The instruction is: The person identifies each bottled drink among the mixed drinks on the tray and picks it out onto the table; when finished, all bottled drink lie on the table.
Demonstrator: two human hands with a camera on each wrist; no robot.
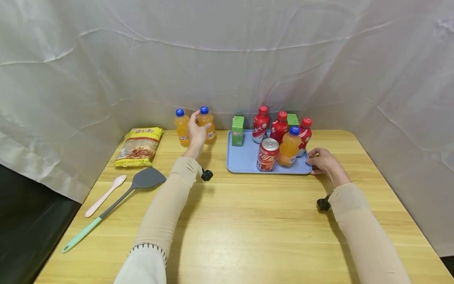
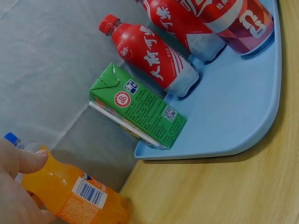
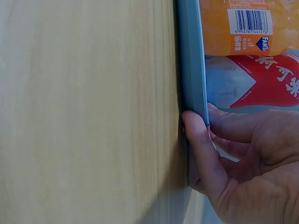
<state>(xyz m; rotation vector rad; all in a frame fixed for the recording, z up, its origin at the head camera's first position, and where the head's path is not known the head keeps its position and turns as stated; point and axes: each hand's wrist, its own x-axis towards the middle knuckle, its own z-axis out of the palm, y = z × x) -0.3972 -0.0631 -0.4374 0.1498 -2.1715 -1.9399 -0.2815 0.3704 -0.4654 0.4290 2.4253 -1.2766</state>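
Left hand (image 1: 196, 132) grasps an orange bottle (image 1: 210, 133), left of the blue tray (image 1: 244, 158); right hand (image 1: 323, 161) pinches the tray's near right corner. Step: apparently bottle pickup; next move likely calls for a steady, upright lift.

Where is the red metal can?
In the head view, the can stands on the blue rectangular tray near its front edge, left of an orange plastic bottle.

place: curtained booth, wider setting unclear | evidence: creased pale cloth (image 1: 227, 71) hung on three sides | wood-grain bench (image 1: 255, 221) within
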